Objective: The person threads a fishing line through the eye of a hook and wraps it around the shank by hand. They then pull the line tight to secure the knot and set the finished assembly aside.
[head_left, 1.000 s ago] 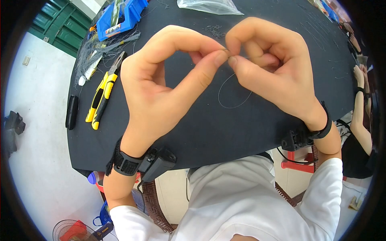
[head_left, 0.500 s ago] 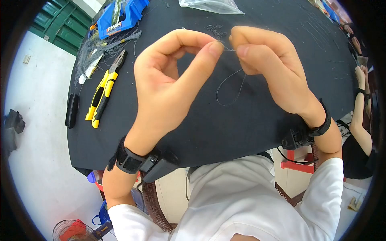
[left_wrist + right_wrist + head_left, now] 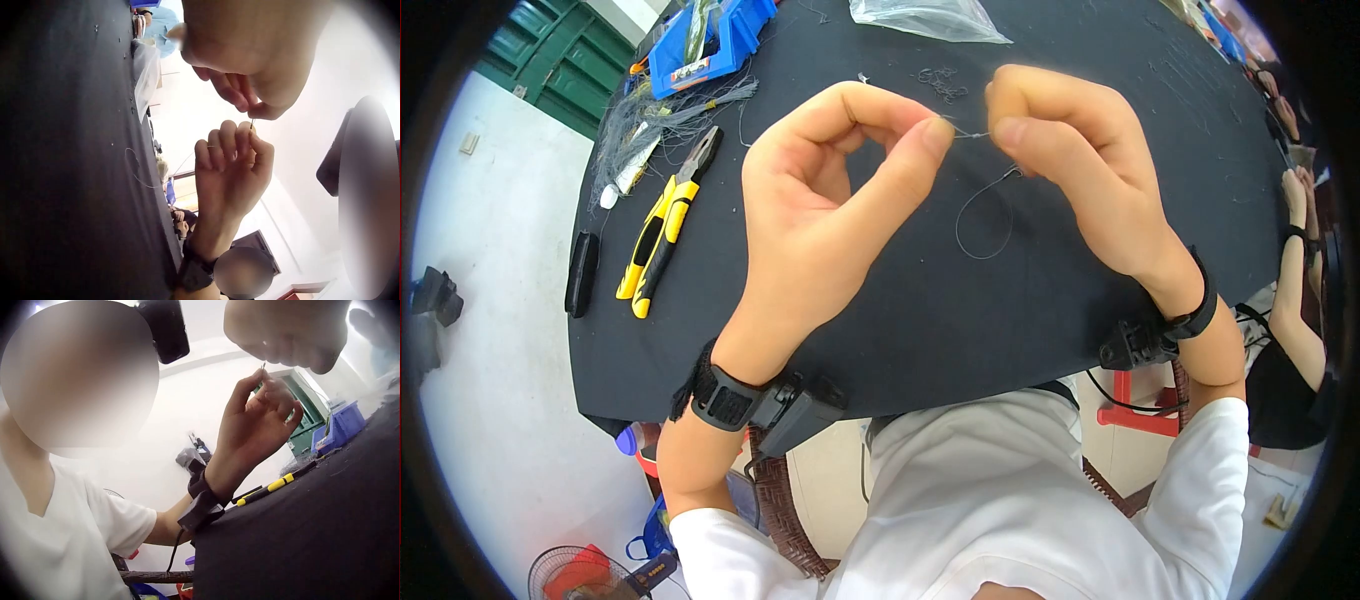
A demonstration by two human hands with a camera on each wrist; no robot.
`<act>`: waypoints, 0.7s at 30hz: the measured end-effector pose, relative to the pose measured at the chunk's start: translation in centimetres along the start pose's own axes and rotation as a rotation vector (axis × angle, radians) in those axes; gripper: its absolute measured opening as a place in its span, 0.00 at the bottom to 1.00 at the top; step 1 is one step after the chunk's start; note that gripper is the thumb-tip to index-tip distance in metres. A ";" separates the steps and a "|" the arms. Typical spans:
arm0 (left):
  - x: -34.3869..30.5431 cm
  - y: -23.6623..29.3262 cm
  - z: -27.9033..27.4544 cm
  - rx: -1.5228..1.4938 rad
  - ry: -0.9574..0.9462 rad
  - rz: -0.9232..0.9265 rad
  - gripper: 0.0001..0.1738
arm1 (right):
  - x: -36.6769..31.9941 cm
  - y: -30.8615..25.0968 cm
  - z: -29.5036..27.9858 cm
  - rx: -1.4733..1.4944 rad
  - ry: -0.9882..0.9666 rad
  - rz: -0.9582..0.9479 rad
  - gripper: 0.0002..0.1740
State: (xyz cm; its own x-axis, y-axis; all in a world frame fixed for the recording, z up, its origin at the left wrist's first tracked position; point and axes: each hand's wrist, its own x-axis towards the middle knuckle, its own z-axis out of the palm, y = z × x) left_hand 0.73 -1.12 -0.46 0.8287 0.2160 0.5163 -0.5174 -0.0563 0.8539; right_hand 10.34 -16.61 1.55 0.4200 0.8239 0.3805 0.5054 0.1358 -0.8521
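Note:
My left hand (image 3: 810,235) pinches one end of a thin grey line (image 3: 971,135) between thumb and index fingertip, its other fingers curled in. Just to its right, my right hand (image 3: 1090,170) holds the same line between thumb and bent index finger. A short stretch shows taut across the small gap between the hands. Below the right hand's fingers a loop of the line (image 3: 959,232) hangs over the black table. In the left wrist view the right hand (image 3: 228,162) shows its curled fingers, with the line's tip upright at the fingertips.
Yellow-and-black pliers (image 3: 665,235) lie at the left beside a black case (image 3: 581,275). Behind them are a tangled bundle of thin strands (image 3: 625,130) and a blue bin (image 3: 745,45). A clear plastic bag (image 3: 930,18) lies at the far edge; loose strands (image 3: 1185,85) lie at right.
The hands, fingertips together one second ago, have drawn slightly apart, and a short stretch of line shows between them. The right hand's fingers have closed in more. The hanging loop has narrowed.

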 end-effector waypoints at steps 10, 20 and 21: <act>0.0 -0.2 0.1 -0.048 0.026 -0.014 0.05 | 0.0 -0.5 0.5 -0.235 0.173 -0.215 0.14; 0.0 -0.4 0.3 -0.002 0.010 0.006 0.05 | -0.3 0.3 0.5 -0.259 0.138 -0.158 0.08; 0.1 -0.3 0.2 0.018 0.003 0.007 0.05 | -0.2 0.3 0.5 -0.252 0.135 -0.145 0.08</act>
State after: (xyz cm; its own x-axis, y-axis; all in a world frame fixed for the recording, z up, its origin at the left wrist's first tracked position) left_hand 1.01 -1.26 -0.71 0.8242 0.2189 0.5222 -0.5194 -0.0752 0.8512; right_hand 10.00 -16.48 1.08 0.4174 0.7235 0.5498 0.7312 0.0918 -0.6760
